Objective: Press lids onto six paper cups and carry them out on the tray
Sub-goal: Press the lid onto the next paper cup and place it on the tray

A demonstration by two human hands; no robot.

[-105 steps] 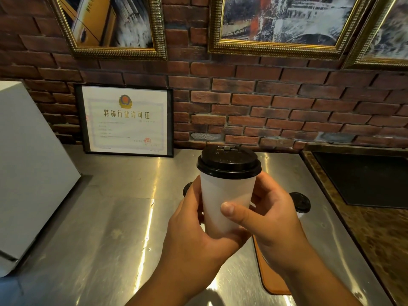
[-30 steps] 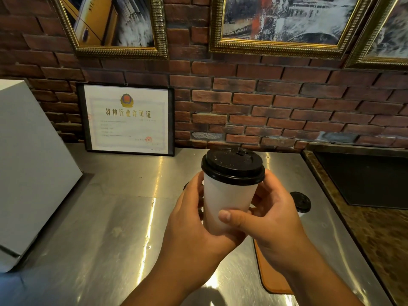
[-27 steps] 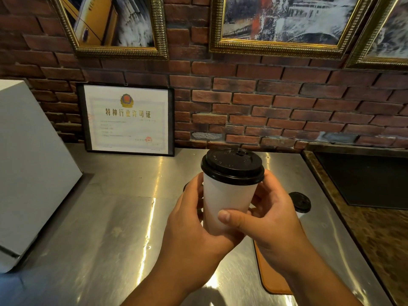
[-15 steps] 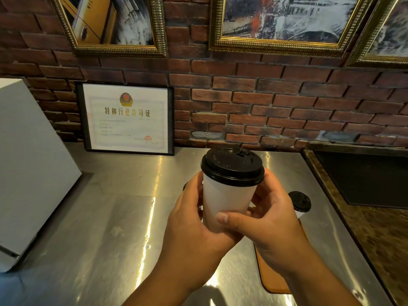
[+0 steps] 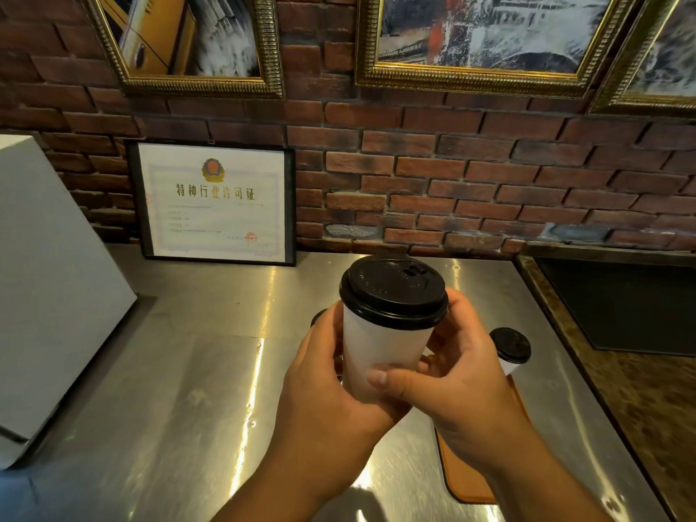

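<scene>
A white paper cup [image 5: 380,352] with a black lid [image 5: 393,292] is held up above the steel counter. My left hand [image 5: 327,401] grips its left side and base. My right hand [image 5: 459,382] wraps round its right side, thumb across the front. Behind my right hand stands a second lidded cup [image 5: 510,348] on the orange-brown tray [image 5: 467,480], most of which my right arm hides. A sliver of another black lid [image 5: 318,318] peeks out behind my left hand.
The steel counter [image 5: 188,389] runs back to a brick wall with a framed certificate [image 5: 214,203] leaning on it. A white box-like appliance [image 5: 49,295] stands at the left. A dark recessed panel [image 5: 621,303] and a brown stone top lie at the right.
The cup has tilted slightly, so its lid top faces me more. Both hands keep their hold in nearly the same place.
</scene>
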